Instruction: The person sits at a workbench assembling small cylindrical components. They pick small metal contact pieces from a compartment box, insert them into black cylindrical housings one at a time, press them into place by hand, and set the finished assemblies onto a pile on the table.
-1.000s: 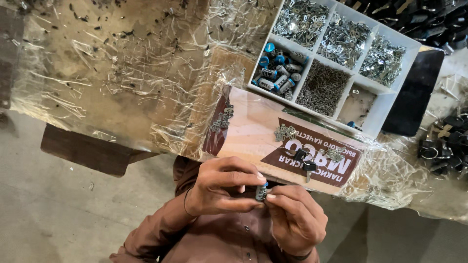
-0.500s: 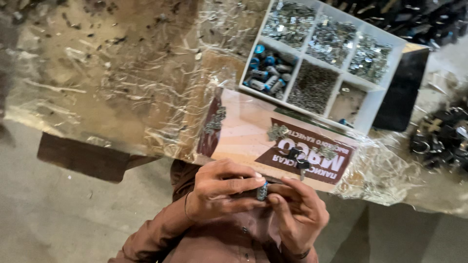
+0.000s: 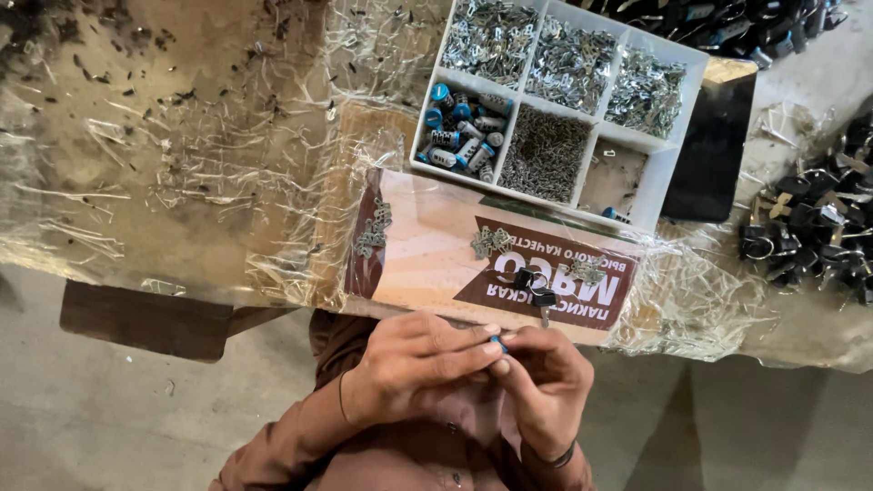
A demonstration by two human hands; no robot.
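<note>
My left hand point(image 3: 414, 365) and my right hand point(image 3: 546, 386) meet fingertip to fingertip just below the table edge, over my lap. Between them they pinch a small part point(image 3: 498, 343) with a blue tip; most of it is hidden by the fingers. Just beyond the fingers, a black-headed key pair point(image 3: 536, 286) lies on a flat printed cardboard box point(image 3: 427, 259). Small clusters of metal pieces point(image 3: 491, 241) also rest on that box.
A white compartment tray point(image 3: 668, 186) sits behind the box, holding blue-capped cylinders point(image 3: 459, 136), fine pins and several heaps of shiny metal parts. A pile of black-headed keys point(image 3: 818, 227) lies at the right. Crinkled clear plastic film point(image 3: 182, 182) covers the table.
My hands stay together on the small part; the fingers have shifted so a blue tip shows instead of the grey metal body. The view has tilted slightly.
</note>
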